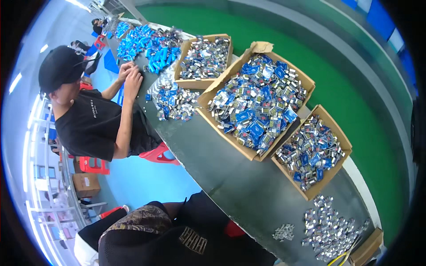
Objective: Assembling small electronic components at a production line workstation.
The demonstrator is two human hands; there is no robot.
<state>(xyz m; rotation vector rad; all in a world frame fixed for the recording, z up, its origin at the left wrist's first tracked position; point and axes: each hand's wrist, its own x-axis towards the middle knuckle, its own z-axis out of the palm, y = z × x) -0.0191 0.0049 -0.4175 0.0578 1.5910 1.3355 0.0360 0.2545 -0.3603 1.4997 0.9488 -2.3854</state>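
Own hands: none in view, so grip of L and R can't be told; only dark clothing (186, 241) of the wearer at lower edge, below the surface rim

Nearest items: loose heap of small silver packets (330, 230) lying flat on dark surface (239, 181), lower right, spread along the surface's length; tiny separate cluster (283, 232) just beside heap, toward wearer. Single packets too small to read orientation

Three open cardboard boxes in a row up the surface, long axes running roughly crosswise to it, each skewed: near box (344, 144) w/ silver and blue packets, big middle box (208, 99) touching it, heaped w/ blue and silver, far box (184, 82) mostly silver. Another box corner (370, 248) at bottom right, yellow cable beside it

Beyond: unboxed pile (175, 102) left of middle box, then blue packets (146, 44) farther up

Co-worker in black cap and black shirt at the left edge, both hands (129, 73) together on something small at the surface rim; what's pinched not discernible

Open room: bare dark strip between boxes and near edge, widest in front of middle box. Green strip (355, 88) beyond far edge. Red stool (157, 154) under co-worker, blue floor left
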